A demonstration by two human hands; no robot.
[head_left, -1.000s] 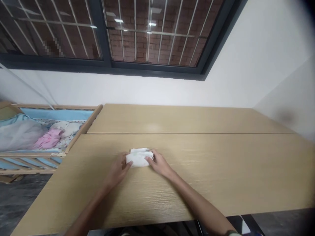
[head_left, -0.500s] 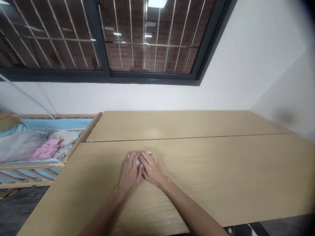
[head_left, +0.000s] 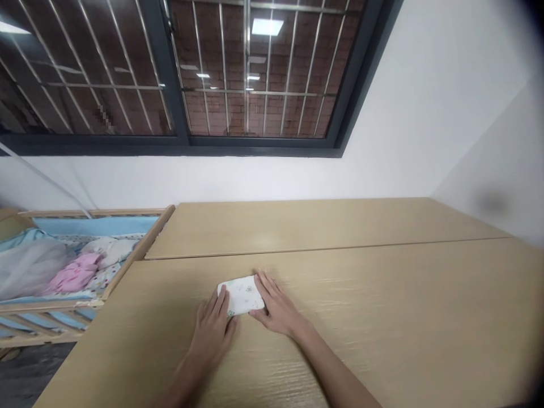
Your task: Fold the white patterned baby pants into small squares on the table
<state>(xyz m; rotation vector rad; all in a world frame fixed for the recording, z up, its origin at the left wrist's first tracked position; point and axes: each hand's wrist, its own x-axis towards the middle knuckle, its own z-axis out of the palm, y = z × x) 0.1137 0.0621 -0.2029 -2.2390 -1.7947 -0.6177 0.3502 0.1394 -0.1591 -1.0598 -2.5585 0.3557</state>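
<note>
On the wooden tabletop [head_left: 382, 306] lies a small, flat white folded cloth [head_left: 243, 296] with a faint print; its exact kind is hard to make out. My left hand [head_left: 211, 327] rests at its left end, fingertips over the near-left corner and thumb by the lower edge. At the opposite end, my right hand [head_left: 278, 306] touches the right edge, fingers stretched along it and thumb at the lower right corner. Neither hand is closed around the cloth, and its middle shows between them.
To the left stands a wooden crib [head_left: 148, 241] with blue lining, a pink cloth [head_left: 76, 273] and white bedding inside. A seam [head_left: 340, 249] crosses the tabletop towards the back. Behind it are a white wall [head_left: 255, 180] and a barred, dark-framed window [head_left: 255, 148].
My hands have moved apart from being together over the white cloth, which they mostly covered. The cloth now shows between them. The view has tilted up slightly.
</note>
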